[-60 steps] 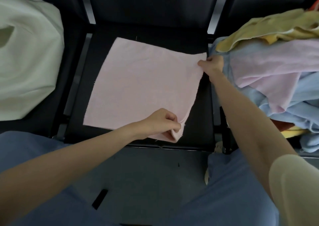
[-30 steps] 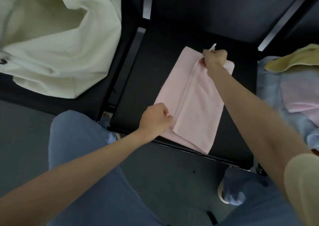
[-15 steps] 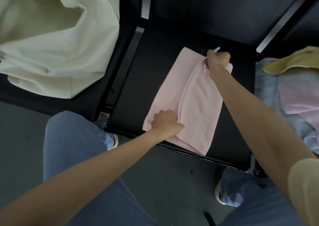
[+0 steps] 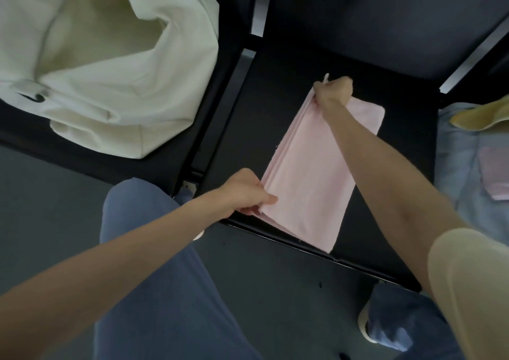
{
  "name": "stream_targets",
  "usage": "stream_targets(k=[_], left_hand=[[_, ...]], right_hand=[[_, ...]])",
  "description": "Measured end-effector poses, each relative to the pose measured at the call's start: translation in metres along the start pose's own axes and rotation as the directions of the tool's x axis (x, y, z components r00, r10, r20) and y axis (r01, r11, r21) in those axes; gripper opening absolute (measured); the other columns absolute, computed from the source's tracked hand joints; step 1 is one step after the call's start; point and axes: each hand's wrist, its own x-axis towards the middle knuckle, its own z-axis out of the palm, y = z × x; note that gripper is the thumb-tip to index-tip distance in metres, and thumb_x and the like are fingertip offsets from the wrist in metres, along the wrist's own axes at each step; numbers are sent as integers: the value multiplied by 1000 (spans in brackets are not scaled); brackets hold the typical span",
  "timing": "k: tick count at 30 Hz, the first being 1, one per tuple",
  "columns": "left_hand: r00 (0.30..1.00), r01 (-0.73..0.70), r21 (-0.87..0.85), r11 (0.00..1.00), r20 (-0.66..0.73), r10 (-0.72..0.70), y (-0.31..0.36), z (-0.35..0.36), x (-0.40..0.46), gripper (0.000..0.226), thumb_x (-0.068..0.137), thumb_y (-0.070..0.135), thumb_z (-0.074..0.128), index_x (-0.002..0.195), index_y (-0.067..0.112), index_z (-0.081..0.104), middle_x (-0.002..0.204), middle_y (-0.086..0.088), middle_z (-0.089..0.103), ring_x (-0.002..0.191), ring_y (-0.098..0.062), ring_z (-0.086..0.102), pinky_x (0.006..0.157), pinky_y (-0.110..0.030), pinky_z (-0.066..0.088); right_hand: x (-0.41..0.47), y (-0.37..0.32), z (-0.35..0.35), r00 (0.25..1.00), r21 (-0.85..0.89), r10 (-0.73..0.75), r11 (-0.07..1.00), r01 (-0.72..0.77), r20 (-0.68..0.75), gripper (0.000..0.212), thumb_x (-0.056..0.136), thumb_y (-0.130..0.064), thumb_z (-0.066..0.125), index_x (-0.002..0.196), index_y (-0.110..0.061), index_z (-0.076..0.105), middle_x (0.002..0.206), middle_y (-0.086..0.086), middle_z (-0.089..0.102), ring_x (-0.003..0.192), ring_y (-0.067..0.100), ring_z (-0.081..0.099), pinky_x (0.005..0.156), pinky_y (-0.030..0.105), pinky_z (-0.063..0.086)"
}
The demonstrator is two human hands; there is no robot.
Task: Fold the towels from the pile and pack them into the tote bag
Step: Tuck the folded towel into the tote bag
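Since two seconds earlier I saw the pink towel [image 4: 308, 183] go from one open layer to a narrow folded strip, its free edges brought over to the 9 o'clock side. I judged this fold nearly finished, packing still ahead. The left hand [image 4: 249, 191] pinched the near corner; the right hand [image 4: 333, 91] gripped the far corner. The towel lay flat on the black seat [image 4: 407, 194], layered edges showing, with the tote bag [image 4: 115, 84] at 10 o'clock and the pile [image 4: 473, 150] at 3 o'clock

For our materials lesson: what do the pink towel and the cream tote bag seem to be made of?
Pink towel: soft matte cloth, perhaps terry or microfibre; it folds flat in limp layers. Cream tote bag: stiffer matte fabric, probably canvas; it slumps in broad creases.
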Motion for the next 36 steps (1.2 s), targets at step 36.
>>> stream_targets(k=[36], left_hand=[[978,-117,-251,961,-199,67,-25,41,-71,29,87,6,66,109,11,48,77,-14,67,48,-18,65,45,-25,53]], right_hand=[[-272,150,-172,917,321,176,899,-298,359,27,90,-10,58,112,-17,44,82,4,63,53,9,59,48,20,48]])
